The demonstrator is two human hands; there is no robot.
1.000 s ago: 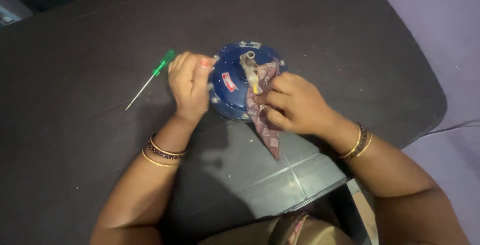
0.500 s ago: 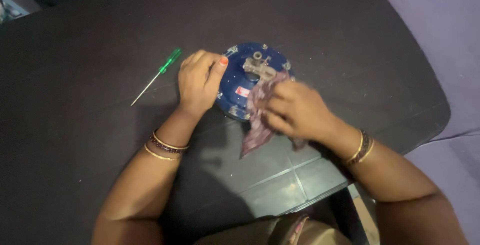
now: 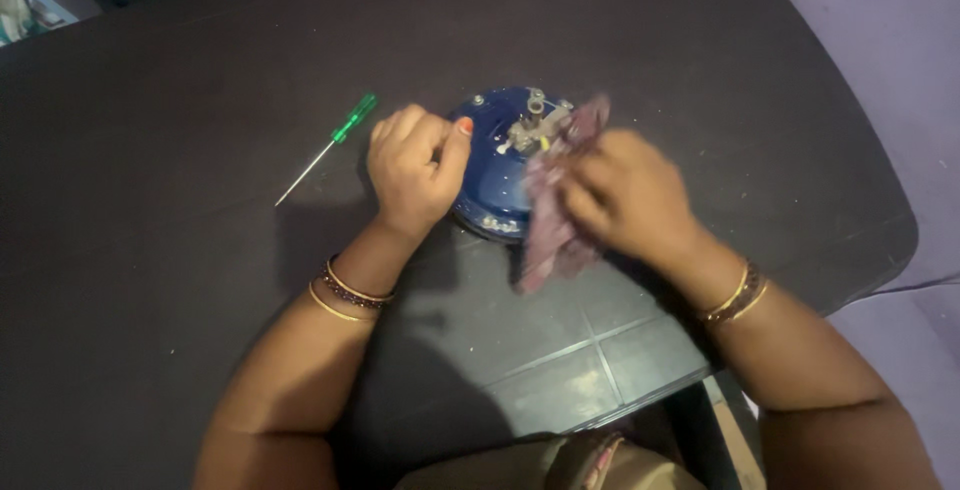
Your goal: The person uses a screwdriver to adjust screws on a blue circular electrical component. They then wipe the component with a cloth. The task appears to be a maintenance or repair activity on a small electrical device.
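Biggest worry here, I reckon: the cloth (image 3: 556, 212) snagging on the metal fitting (image 3: 527, 132) that sticks up from the middle of the disc (image 3: 497, 172); a corner of the rag already lies right against it, and a hard swipe could bend one of those small terminals or yank the whole disc sideways; the left hand (image 3: 412, 170) only steadies it from the left edge, thumb hooked over the rim, fingers curled, so there's not much stopping it from sliding on the smooth dark table (image 3: 180, 280); the screwdriver (image 3: 328, 145) lies just left of that hand, apart from it, and a nudge could send it rolling.

The right hand (image 3: 625, 195) is bunched around the cloth, pinching it against the disc's right side; it's a bit blurred, so I can't tell exactly how the fingers sit.

The disc itself: round, glossy dark blue, lying flat near the table's centre between both hands; small screws dot its rim, and the pale fitting on top looks dull and grimy; the right part is hidden under the purplish patterned cloth.
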